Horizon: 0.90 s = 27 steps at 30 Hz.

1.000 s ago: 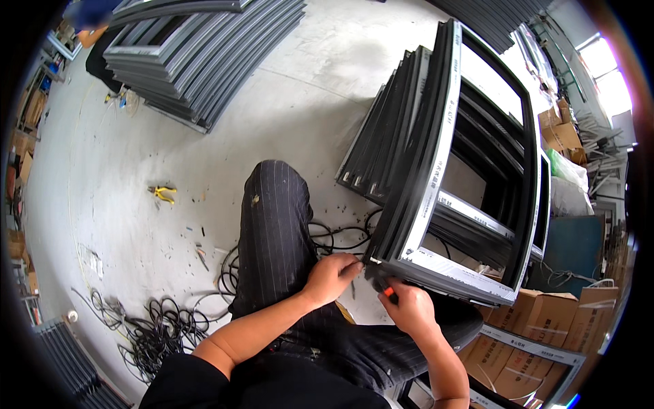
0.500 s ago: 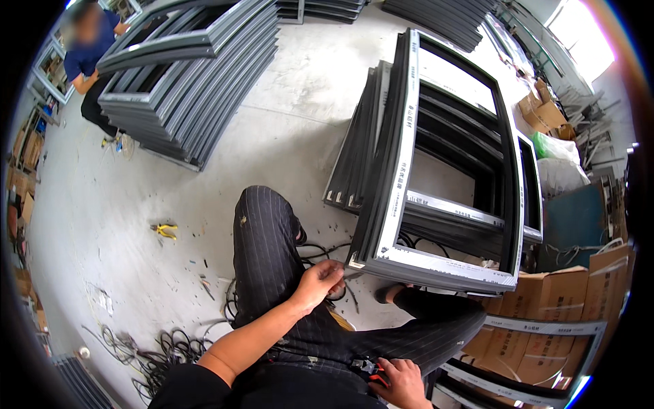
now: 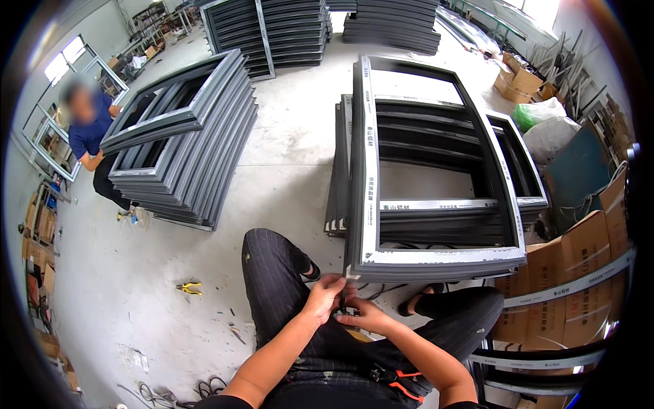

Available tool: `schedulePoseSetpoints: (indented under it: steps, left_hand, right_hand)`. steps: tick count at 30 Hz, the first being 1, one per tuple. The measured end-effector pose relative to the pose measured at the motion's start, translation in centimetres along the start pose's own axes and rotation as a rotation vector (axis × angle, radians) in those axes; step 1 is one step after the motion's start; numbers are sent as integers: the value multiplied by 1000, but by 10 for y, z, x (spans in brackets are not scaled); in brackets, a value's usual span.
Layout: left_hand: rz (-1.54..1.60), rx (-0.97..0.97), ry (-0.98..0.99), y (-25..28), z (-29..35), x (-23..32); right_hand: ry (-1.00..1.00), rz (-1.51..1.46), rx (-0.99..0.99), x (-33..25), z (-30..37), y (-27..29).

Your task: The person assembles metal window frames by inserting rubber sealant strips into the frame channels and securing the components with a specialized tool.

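Hands at the near left corner of a dark window frame point(image 3: 436, 255), which stands tilted against my knees above a stack of like frames. My left hand point(image 3: 325, 296) pinches closed on a thin black strip point(image 3: 343, 305) hanging just below that corner; my right hand point(image 3: 364, 317) closes on the same strip from beneath. For a clean result, I judge the strip should stay taut and aligned with the corner groove while both grips remain close together.

Brown cardboard boxes point(image 3: 584, 273) with white strapping bands at lower right of the frame, more brown cartons point(image 3: 521, 80) at upper right, white protective label strips point(image 3: 371, 170) along the dark frame at centre, boxes at far left edge point(image 3: 37, 225)
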<state>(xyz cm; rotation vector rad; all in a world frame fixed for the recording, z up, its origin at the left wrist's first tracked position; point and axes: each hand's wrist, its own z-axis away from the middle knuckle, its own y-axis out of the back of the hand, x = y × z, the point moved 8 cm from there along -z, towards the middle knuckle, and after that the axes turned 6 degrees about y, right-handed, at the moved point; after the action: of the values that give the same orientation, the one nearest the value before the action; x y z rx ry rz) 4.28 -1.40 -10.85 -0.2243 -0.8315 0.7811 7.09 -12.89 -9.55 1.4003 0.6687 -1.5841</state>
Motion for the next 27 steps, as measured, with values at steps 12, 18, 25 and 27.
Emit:
schedulePoseSetpoints:
  steps: [12, 18, 25, 27]
  left_hand:
    - [-483, 81, -194, 6, -22, 32]
    - [-466, -3, -13, 2, -16, 35]
    - [-462, -67, 34, 4, -16, 30]
    - [-291, -141, 137, 10, -13, 23]
  right_hand:
    - [-184, -286, -143, 3, 8, -7]
    - [-90, -141, -91, -6, 6, -2]
    - [-57, 251, 94, -53, 15, 35]
    - [158, 571, 312, -79, 19, 53]
